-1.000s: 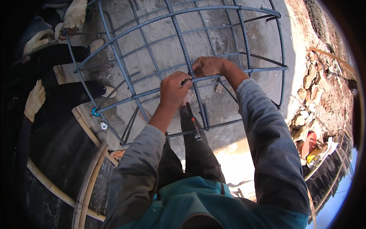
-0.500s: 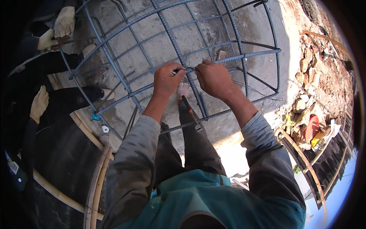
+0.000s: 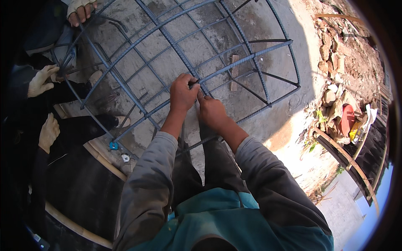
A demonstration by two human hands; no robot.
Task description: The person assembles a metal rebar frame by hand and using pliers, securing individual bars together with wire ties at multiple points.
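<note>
A cage of ribbed steel rebar (image 3: 226,68) stretches in front of me above a concrete floor. My left hand (image 3: 184,94) is closed at a bar crossing, thumb and forefinger pinched on a small dark piece that looks like tie wire. Just below and to its right, my right hand (image 3: 213,112) is closed too, its thumb side against the same crossing. Whatever its fingers hold is hidden. The two hands nearly touch each other.
Gloved hands of other people (image 3: 42,81) are at the cage's left side, one on a bar. A turquoise tape measure (image 3: 113,145) lies near the left edge. A wood block (image 3: 233,85) sits under the cage; rubble (image 3: 328,98) and bamboo poles (image 3: 349,157) are at right.
My right hand has moved left and down, close to my left hand; the thin wire visible between them is now mostly hidden. The view has shifted. Another person's gloved hand has moved along the cage.
</note>
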